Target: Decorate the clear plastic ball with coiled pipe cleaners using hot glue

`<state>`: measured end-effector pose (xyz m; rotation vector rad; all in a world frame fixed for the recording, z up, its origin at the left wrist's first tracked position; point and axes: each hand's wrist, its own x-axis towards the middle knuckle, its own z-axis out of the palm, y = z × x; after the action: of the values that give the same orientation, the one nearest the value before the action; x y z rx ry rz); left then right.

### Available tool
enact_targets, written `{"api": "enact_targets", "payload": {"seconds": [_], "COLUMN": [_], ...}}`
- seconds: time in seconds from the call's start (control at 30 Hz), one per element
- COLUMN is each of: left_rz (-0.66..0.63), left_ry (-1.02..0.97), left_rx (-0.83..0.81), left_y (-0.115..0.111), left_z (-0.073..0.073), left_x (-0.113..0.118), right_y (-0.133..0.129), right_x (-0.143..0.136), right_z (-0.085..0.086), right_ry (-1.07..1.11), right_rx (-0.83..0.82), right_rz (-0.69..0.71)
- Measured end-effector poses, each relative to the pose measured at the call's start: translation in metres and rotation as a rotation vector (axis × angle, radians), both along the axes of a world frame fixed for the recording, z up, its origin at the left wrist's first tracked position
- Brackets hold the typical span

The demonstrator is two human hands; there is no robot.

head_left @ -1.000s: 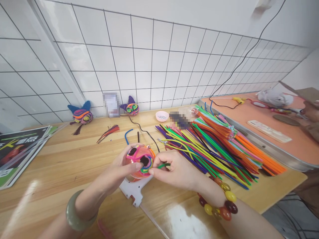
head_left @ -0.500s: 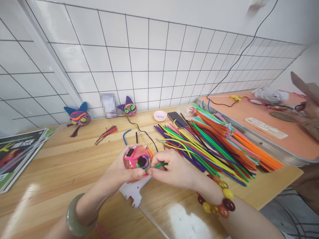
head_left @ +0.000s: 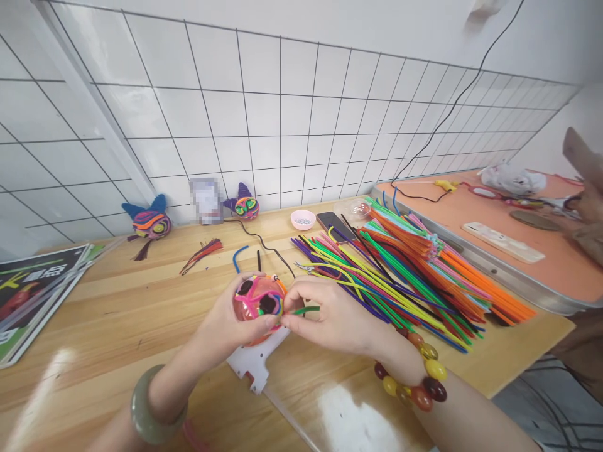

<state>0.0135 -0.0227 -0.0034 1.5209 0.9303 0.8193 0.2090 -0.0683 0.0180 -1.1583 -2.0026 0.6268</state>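
Note:
My left hand is wrapped round a round pinkish ornament, its thumb along the lower front. The ornament carries pink, blue and orange pipe cleaner strips, two black round patches and a small bead-like eye on top. At its right side my right hand pinches a green pipe cleaner against the surface; the strip's tail sticks out to the right between thumb and fingers. Below both hands a white glue gun lies on the table, partly covered by the ornament.
Loose pipe cleaners lie in a wide heap to the right, with pliers at its left edge. Behind stand a pink bowl, a phone and two finished-looking ornaments. A metal-edged orange board and another person's hand are at right.
My right hand has shifted slightly, and more of the green strip shows beside the ornament. My left hand keeps its hold. The other person's hand has moved a little to the right.

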Motion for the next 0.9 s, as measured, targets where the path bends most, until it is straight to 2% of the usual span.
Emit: {"api": "enact_targets", "payload": {"seconds": [0.1, 0.17, 0.27, 0.4, 0.53, 0.67, 0.8, 0.9], "left_rz": [-0.052, -0.086, -0.116, -0.146, -0.147, -0.173, -0.144, -0.138], "left_ry": [0.020, 0.034, 0.064, 0.104, 0.091, 0.040, 0.079, 0.088], "left_rx": [0.008, 0.003, -0.001, 0.002, -0.033, -0.099, -0.114, -0.109], "left_y": [0.000, -0.001, -0.003, -0.004, -0.003, -0.003, -0.003, -0.003], "left_z": [-0.001, -0.001, -0.002, -0.004, -0.006, -0.005, -0.002, 0.001], "left_x": [0.000, 0.001, 0.002, 0.004, 0.004, 0.002, 0.000, -0.001], "right_y": [0.003, 0.003, 0.002, -0.004, -0.005, 0.004, 0.013, 0.011], "right_x": [0.003, 0.004, 0.005, 0.003, 0.000, 0.003, 0.011, 0.012], "right_z": [0.001, 0.001, 0.000, -0.003, -0.010, -0.016, -0.011, -0.005], "right_ry": [0.078, 0.048, -0.144, -0.413, -0.542, -0.433, -0.225, -0.150], "right_rx": [0.175, 0.267, 0.364, 0.446, 0.537, 0.546, 0.453, 0.408], "right_rz": [0.062, 0.108, 0.160, 0.150, 0.125, 0.033, -0.140, -0.076]}}
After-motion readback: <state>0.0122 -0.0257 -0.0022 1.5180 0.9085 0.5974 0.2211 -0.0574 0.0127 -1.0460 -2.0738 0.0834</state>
